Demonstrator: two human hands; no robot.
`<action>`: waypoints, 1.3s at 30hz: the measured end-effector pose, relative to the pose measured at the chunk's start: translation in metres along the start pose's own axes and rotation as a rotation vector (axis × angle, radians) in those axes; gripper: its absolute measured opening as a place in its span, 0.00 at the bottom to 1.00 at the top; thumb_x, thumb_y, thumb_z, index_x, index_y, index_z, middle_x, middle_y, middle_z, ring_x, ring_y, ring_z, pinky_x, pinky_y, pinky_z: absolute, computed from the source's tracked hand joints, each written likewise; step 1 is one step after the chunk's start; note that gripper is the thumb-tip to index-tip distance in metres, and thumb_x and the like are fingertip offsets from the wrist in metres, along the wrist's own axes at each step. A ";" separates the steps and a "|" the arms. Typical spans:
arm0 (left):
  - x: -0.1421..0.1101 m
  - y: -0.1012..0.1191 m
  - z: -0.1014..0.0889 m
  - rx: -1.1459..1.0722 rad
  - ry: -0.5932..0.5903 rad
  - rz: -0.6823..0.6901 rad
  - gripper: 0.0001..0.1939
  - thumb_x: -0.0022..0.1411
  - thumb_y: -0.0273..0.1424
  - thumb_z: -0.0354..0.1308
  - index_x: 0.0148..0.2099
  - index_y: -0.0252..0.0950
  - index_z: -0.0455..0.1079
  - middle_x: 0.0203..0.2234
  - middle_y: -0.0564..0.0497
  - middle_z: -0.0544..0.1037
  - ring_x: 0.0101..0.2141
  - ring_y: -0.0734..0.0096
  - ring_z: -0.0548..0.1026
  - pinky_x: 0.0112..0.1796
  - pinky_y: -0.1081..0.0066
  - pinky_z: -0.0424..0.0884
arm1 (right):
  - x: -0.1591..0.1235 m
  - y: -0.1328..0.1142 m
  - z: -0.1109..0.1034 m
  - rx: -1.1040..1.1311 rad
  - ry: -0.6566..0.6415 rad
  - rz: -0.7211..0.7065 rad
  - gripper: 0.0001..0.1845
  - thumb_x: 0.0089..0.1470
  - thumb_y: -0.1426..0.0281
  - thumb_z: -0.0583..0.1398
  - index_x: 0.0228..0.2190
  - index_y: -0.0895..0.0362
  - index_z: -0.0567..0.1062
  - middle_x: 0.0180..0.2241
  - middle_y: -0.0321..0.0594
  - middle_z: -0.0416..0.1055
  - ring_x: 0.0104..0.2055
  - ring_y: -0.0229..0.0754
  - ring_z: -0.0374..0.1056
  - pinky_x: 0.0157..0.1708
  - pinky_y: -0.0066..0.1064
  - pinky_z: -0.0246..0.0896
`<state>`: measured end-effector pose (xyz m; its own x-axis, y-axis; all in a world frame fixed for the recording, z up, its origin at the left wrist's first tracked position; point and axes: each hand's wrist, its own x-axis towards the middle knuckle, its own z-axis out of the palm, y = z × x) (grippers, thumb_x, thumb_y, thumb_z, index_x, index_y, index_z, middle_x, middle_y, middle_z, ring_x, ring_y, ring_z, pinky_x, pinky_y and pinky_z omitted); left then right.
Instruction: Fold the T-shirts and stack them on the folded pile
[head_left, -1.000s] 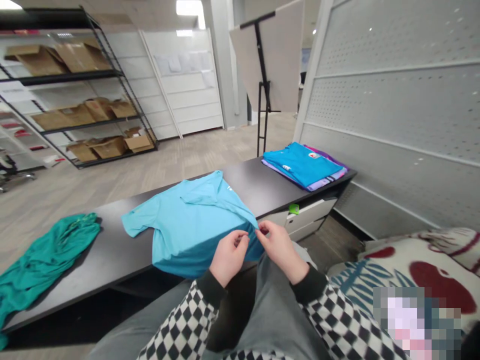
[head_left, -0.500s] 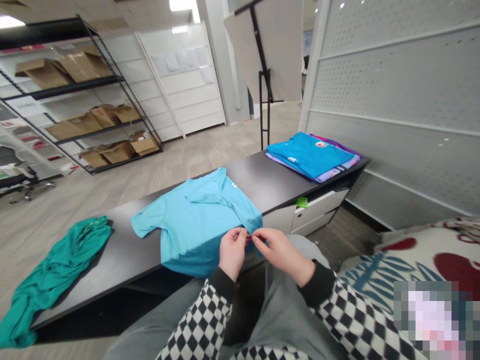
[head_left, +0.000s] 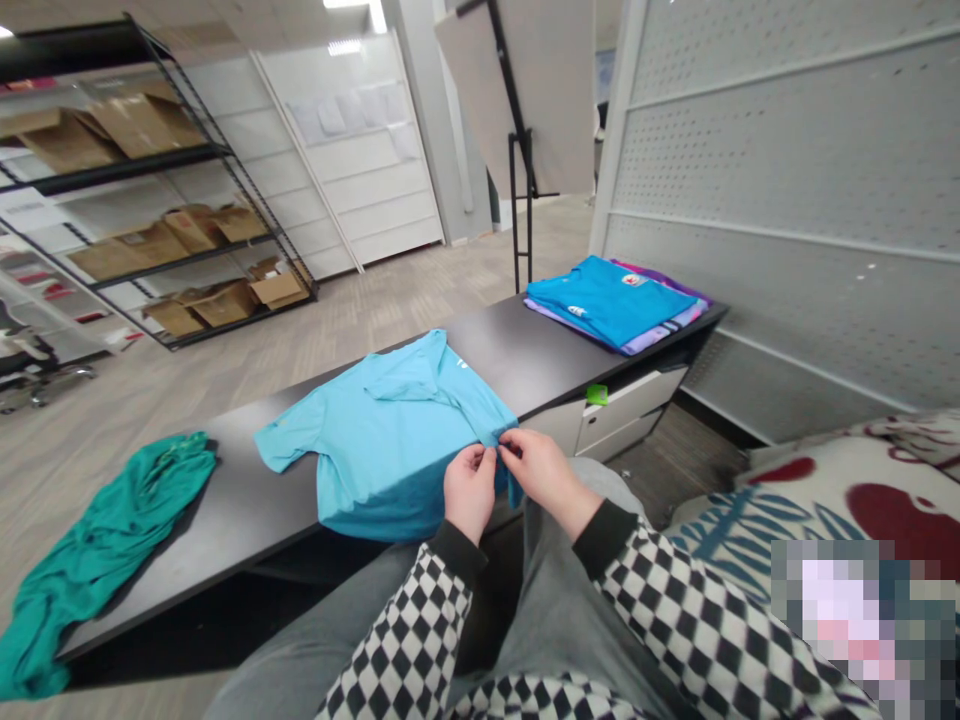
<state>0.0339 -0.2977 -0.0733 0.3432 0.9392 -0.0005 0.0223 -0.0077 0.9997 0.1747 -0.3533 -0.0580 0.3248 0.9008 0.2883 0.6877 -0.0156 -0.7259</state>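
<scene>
A light blue T-shirt (head_left: 382, 440) lies partly folded on the dark low table (head_left: 247, 500), one side folded inward and its near edge hanging over the front. My left hand (head_left: 471, 490) pinches the shirt's edge at its near right corner, thumb against fingers. Close beside it, my right hand (head_left: 541, 470) pinches the same edge, fingertips nearly touching those of the left. The bit of cloth between the fingertips is mostly hidden.
A green garment (head_left: 112, 550) lies crumpled at the table's left end, hanging off it. Folded shirts (head_left: 615, 300) are stacked at the far right end. White drawers (head_left: 630, 410) sit below. A patterned cushion or cover (head_left: 817, 500) is at my right. Shelves with cardboard boxes (head_left: 142, 120) stand behind.
Both hands have shifted slightly up along the shirt's right edge, still pinching it. The view has moved a little; the shirt otherwise lies much the same.
</scene>
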 end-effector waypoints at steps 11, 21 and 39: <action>-0.014 -0.007 -0.013 0.147 0.110 0.106 0.14 0.74 0.44 0.59 0.38 0.41 0.74 0.31 0.52 0.75 0.34 0.65 0.72 0.39 0.69 0.68 | -0.008 0.001 -0.005 0.044 0.084 0.050 0.04 0.67 0.67 0.62 0.37 0.52 0.77 0.34 0.40 0.79 0.36 0.47 0.74 0.38 0.36 0.63; -0.009 -0.010 -0.006 -0.078 0.037 0.016 0.22 0.67 0.51 0.69 0.34 0.39 0.71 0.26 0.55 0.73 0.28 0.71 0.68 0.32 0.71 0.65 | -0.007 0.007 -0.005 0.130 0.099 0.069 0.06 0.66 0.66 0.62 0.44 0.52 0.78 0.37 0.41 0.80 0.38 0.48 0.75 0.43 0.39 0.68; -0.012 0.019 -0.043 0.301 -0.319 -0.198 0.17 0.60 0.44 0.73 0.32 0.36 0.79 0.23 0.50 0.80 0.21 0.71 0.71 0.25 0.71 0.61 | 0.010 0.026 -0.007 0.286 0.041 0.261 0.12 0.60 0.57 0.62 0.32 0.51 0.77 0.30 0.37 0.78 0.35 0.47 0.73 0.39 0.38 0.65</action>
<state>-0.0100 -0.2944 -0.0536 0.5747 0.7810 -0.2446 0.3711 0.0176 0.9284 0.2001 -0.3472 -0.0696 0.4945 0.8644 0.0915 0.3713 -0.1148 -0.9214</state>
